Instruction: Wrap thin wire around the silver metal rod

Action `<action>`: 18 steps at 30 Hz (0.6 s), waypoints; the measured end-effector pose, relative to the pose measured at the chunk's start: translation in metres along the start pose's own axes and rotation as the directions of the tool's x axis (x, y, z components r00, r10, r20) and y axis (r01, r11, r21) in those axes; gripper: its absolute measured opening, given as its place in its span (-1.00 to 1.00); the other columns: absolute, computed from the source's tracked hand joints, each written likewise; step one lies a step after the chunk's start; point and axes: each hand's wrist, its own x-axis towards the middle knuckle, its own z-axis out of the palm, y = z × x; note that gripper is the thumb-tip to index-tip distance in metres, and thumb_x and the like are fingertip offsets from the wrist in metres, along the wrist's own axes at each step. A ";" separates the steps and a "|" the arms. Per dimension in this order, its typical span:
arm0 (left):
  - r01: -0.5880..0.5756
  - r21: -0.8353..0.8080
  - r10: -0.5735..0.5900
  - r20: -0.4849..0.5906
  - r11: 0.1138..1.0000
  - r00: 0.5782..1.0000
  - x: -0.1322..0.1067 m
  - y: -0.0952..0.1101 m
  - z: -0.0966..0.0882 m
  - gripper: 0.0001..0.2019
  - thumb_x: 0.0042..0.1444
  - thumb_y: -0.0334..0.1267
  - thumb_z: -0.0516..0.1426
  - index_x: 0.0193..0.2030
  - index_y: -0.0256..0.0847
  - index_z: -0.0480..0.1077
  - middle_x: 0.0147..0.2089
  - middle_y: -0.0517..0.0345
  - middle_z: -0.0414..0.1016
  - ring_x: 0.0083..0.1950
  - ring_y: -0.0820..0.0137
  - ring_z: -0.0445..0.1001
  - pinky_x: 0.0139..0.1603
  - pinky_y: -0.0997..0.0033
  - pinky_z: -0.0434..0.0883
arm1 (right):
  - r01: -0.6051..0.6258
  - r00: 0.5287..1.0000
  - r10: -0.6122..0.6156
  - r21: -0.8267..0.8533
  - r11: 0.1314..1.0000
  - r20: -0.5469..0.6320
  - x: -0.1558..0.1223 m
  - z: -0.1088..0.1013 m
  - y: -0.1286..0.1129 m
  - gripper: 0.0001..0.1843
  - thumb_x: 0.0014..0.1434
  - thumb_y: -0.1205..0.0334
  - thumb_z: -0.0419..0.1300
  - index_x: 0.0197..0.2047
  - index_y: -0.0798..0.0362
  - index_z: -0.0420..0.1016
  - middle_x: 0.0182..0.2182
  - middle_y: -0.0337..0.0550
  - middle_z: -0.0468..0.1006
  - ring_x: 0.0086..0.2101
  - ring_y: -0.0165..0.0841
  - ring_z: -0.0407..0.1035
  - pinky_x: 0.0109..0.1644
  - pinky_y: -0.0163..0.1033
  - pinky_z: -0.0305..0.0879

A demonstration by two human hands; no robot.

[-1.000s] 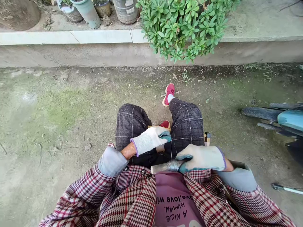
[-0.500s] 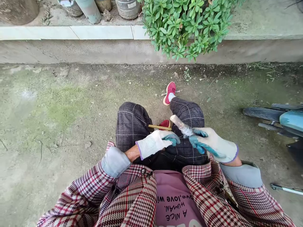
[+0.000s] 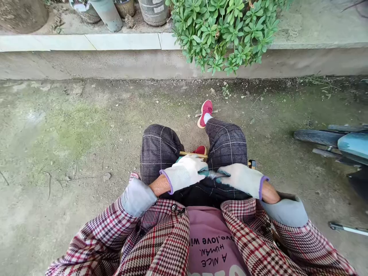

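Observation:
My left hand (image 3: 184, 172), in a white glove with teal palm coating, is closed over my lap. My right hand (image 3: 243, 178), gloved alike, is closed opposite it, with fingertips nearly meeting the left ones. Between them shows a short stretch of a stick wrapped in clear plastic film (image 3: 212, 174); the rest of it is hidden by the gloves. A thin yellowish rod (image 3: 188, 153) lies between my knees, just beyond my left hand. A small black and yellow piece (image 3: 252, 164) sticks out beyond my right hand; what it belongs to is hidden.
Ahead runs a low concrete ledge (image 3: 115, 63) with pots, a bucket (image 3: 107, 15) and a leafy green plant (image 3: 224, 34) overhanging it. A bluish wheeled vehicle (image 3: 353, 145) stands at right, with a thin metal rod (image 3: 350, 230) on the ground nearer me.
My right hand has moved inward and down to my left hand. The film-wrapped stick, earlier pointing up and left from my right hand, is now mostly covered by the gloves.

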 end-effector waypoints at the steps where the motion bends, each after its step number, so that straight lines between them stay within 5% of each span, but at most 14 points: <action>1: 0.019 0.004 -0.019 0.010 1.000 1.000 0.001 0.002 0.000 -0.84 0.25 -0.21 0.19 -0.15 -0.21 0.58 -0.07 -0.02 0.63 -0.02 0.19 0.55 0.15 0.16 0.45 | -0.025 0.998 0.024 -0.019 0.999 -0.051 0.000 0.000 0.005 -0.68 0.33 0.01 0.16 -0.18 0.04 0.63 -0.34 -0.11 0.64 -0.39 -0.31 0.41 -0.30 -0.22 0.14; 7: 0.109 -0.129 -0.122 -0.098 0.986 0.988 0.006 -0.003 0.008 -0.79 0.28 -0.22 0.18 -0.02 -0.11 0.60 0.07 -0.01 0.64 0.19 0.08 0.46 0.32 -0.01 0.33 | -0.127 0.955 0.109 -0.050 0.991 -0.276 -0.001 -0.011 0.021 -0.73 0.32 0.04 0.17 -0.20 0.03 0.60 -0.33 -0.01 0.65 -0.37 -0.23 0.46 -0.29 -0.18 0.17; 11: 0.107 -0.334 -0.148 -0.099 0.937 0.984 0.010 -0.011 0.020 -0.80 0.32 -0.25 0.14 -0.11 -0.19 0.61 -0.05 0.00 0.66 0.06 0.18 0.55 0.24 0.12 0.41 | -0.050 0.911 0.132 0.212 0.976 -0.391 -0.007 -0.020 0.018 -0.69 0.27 -0.04 0.19 -0.28 0.01 0.58 -0.41 -0.14 0.59 -0.39 -0.30 0.40 -0.30 -0.23 0.23; 15: 0.064 -0.449 -0.116 -0.088 0.891 0.989 0.011 -0.015 0.029 -0.77 0.38 -0.25 0.09 -0.17 -0.27 0.57 -0.20 0.06 0.64 -0.14 0.32 0.59 0.04 0.33 0.50 | 0.073 0.973 0.082 0.630 0.773 -0.214 -0.017 -0.027 0.009 -0.49 0.13 -0.27 0.28 -0.37 0.06 0.54 -0.52 -0.19 0.49 -0.51 -0.38 0.30 -0.45 -0.27 0.23; 18: -0.039 -0.579 -0.050 -0.137 0.815 0.989 0.010 -0.021 0.030 -0.81 0.36 -0.26 0.14 -0.17 -0.30 0.55 -0.17 0.01 0.64 -0.10 0.31 0.60 0.05 0.35 0.51 | 0.049 0.997 -0.074 0.723 0.689 0.002 -0.019 -0.024 0.005 -0.50 0.07 -0.23 0.35 -0.31 0.10 0.58 -0.53 -0.20 0.48 -0.55 -0.42 0.28 -0.50 -0.29 0.22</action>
